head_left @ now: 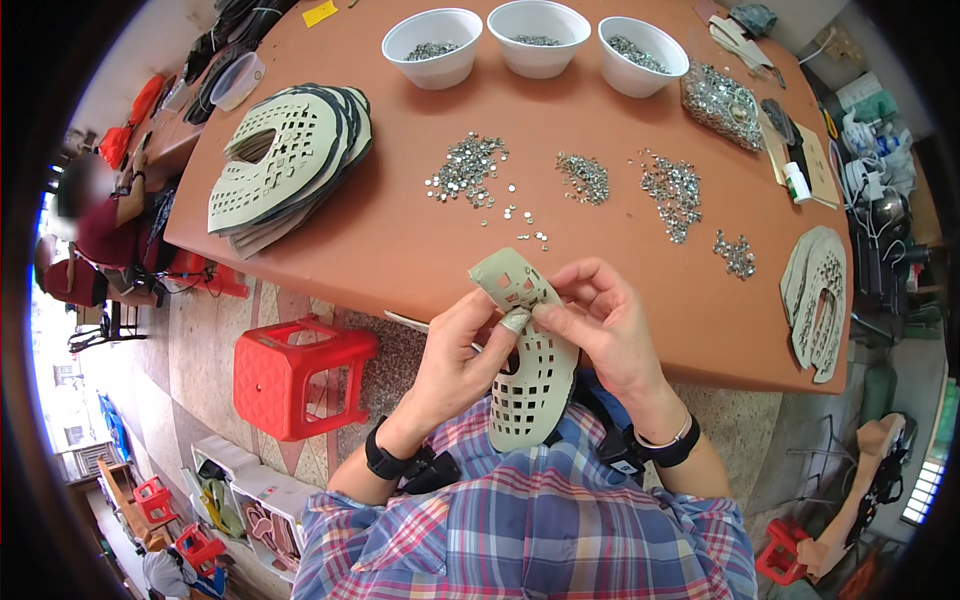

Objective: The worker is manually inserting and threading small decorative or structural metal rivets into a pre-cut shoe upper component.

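Observation:
A cream perforated shoe upper (525, 400), cut with rows of square holes, is held up in front of my chest near the table's edge. My left hand (450, 350) grips its left side, with a pale wrap round the thumb tip. From the other side my right hand (612, 325) pinches the same piece, thumb and fingertips meeting close to my left thumb. The upper end of the piece bends over toward the table. Whether a small metal stud sits between my fingertips is hidden. Just beyond my hands lie loose silver studs (470, 168) in a pile.
More stud piles (672, 195) spread across the brown table (380, 245). White bowls (430, 65) of studs line the far side, beside a clear bag of studs (722, 108). Stacked uppers (265, 170) stand left; others (815, 300) lie right. A red stool (290, 375) stands left; people sit farther off.

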Motion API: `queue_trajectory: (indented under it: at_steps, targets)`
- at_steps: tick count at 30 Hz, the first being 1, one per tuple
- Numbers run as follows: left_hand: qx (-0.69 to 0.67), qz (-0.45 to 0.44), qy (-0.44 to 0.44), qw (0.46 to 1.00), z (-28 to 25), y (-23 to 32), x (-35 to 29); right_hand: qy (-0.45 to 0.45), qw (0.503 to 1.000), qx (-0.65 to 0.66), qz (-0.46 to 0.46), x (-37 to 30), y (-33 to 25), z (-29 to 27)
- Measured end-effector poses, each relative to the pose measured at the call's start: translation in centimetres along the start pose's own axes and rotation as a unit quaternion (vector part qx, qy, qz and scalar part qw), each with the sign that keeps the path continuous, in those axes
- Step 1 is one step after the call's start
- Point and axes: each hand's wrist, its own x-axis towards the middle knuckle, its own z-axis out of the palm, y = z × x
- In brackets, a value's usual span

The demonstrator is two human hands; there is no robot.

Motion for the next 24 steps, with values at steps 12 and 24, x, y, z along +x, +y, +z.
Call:
queue_trajectory:
  at_steps: [12, 24]
  targets:
    - [-0.12, -0.029, -0.027, 0.992, -0.2, -1.3, 0.2, 0.022, 0.999, -0.029, -0.016, 0.1, 0.8, -0.1]
    - [-0.185, 0.032, 0.025, 0.982, -0.4, -3.3, 0.1, 0.189, 0.83, -0.504, -0.143, 0.3, -1.2, -5.7]
